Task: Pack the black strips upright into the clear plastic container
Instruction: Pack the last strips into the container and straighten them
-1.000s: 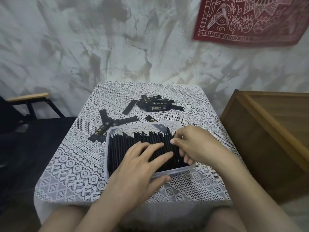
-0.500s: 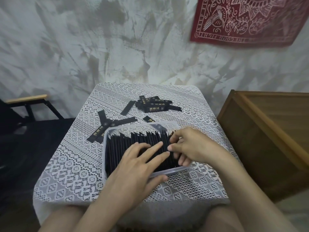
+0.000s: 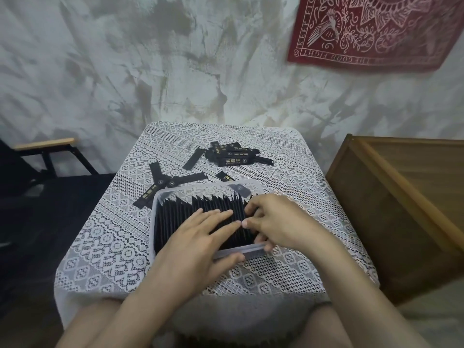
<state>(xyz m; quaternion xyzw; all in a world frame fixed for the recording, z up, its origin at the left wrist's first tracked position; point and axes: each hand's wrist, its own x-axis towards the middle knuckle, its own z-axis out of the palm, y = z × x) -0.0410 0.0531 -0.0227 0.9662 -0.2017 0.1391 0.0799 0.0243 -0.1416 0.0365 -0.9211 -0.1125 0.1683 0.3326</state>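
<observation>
A clear plastic container (image 3: 200,190) sits on the lace-covered table, tightly filled with black strips (image 3: 175,217) standing on edge. My left hand (image 3: 198,237) lies flat across the tops of the strips, fingers spread, thumb over the near rim. My right hand (image 3: 273,222) is at the container's right end, its fingers curled among the last strips there and pinching them. Loose black strips with gold print lie behind the container: a pile (image 3: 233,156) at the back and a crossed few (image 3: 165,183) at the back left.
The small table (image 3: 105,242) has a white lace cloth and drops off on all sides. A wooden crate (image 3: 401,202) stands close on the right. A dark chair (image 3: 45,156) is at the left. The wall is just behind the table.
Both hands stay on the packed strips. My right hand's fingers have shifted slightly at the right end, and my left hand has slid a little toward it.
</observation>
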